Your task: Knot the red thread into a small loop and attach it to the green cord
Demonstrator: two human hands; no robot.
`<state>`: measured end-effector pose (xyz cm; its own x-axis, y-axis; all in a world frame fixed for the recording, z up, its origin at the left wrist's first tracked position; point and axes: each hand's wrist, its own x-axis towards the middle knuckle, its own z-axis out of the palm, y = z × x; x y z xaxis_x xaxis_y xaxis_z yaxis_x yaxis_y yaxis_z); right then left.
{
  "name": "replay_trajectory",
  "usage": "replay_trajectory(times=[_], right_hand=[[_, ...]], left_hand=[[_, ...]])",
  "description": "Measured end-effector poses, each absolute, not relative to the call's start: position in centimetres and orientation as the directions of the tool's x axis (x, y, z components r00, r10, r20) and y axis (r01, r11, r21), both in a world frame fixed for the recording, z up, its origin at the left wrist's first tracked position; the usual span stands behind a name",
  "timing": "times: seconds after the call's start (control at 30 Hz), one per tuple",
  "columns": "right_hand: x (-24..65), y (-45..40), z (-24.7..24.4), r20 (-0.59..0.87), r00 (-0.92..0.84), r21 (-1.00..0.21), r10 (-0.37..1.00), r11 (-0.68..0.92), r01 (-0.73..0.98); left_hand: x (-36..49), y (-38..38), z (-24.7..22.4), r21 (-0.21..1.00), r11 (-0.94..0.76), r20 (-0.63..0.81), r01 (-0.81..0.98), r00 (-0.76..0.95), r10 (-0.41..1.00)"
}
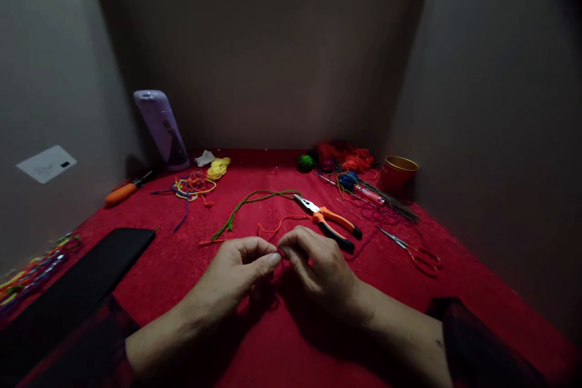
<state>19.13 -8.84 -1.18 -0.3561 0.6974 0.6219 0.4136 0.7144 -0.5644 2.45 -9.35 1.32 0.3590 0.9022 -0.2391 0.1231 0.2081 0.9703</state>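
Observation:
My left hand (pixel 240 270) and my right hand (pixel 321 264) meet fingertip to fingertip above the red cloth. Both are pinched on a thin dark red yarn (pixel 280 253), which is small and hard to make out against the cloth. Just beyond my hands lies an orange-red yarn (pixel 277 225). A green braided cord (pixel 240 206) curves behind it, its front end left of centre. Pliers (pixel 325 216) with orange and black handles rest close behind my right hand, their jaws pointing at the green cord. Scissors (pixel 409 248) with orange handles lie farther right.
At the left are a black tray-like object (pixel 91 273), colourful threads (pixel 40 273), an orange-handled tool (pixel 122 193) and a purple bottle (pixel 163 130). Yellow yarn (pixel 219 168) lies back left. A green ball (pixel 305 162), red yarn (pixel 357 159) and a gold-rimmed cup (pixel 398 176) stand back right.

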Motion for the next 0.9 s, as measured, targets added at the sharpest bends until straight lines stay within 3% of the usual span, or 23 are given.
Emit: replay_trajectory(times=[0.17, 0.37, 0.47, 0.6, 0.8, 0.9], right_hand=[[19.0, -9.0, -1.2, 0.614, -0.380, -0.517, 0.691, 0.717, 0.468], [18.9, -8.9, -1.5, 0.651, -0.416, -0.303, 0.635, 0.720, 0.624], [18.6, -9.0, -1.7, 0.665, -0.388, -0.274, 0.638, 0.692, 0.668], [18.2, -8.9, -1.9, 0.634, -0.334, -0.321, 0.697, 0.631, 0.706], [21.0, -7.9, -0.1, 0.542, -0.183, -0.532, 0.820, 0.503, 0.681], [25.1, -9.2, 2.0, 0.500, -0.101, -0.582, 0.860, 0.420, 0.696]], left_hand=[[2.5, -9.4, 1.6, 0.962, 0.249, -0.272, 0.108, 0.370, 0.888], [2.6, -9.2, 1.5, 0.950, 0.302, -0.312, 0.082, 0.332, 0.890], [2.6, -8.9, 1.0, 0.937, 0.344, -0.344, 0.063, 0.348, 0.872], [2.7, -9.2, 0.7, 0.930, 0.368, -0.354, 0.020, 0.324, 0.877], [3.1, -10.6, 0.9, 0.900, 0.435, -0.383, -0.037, 0.411, 0.827], [3.2, -10.6, 1.1, 0.892, 0.443, -0.391, -0.091, 0.334, 0.857]])
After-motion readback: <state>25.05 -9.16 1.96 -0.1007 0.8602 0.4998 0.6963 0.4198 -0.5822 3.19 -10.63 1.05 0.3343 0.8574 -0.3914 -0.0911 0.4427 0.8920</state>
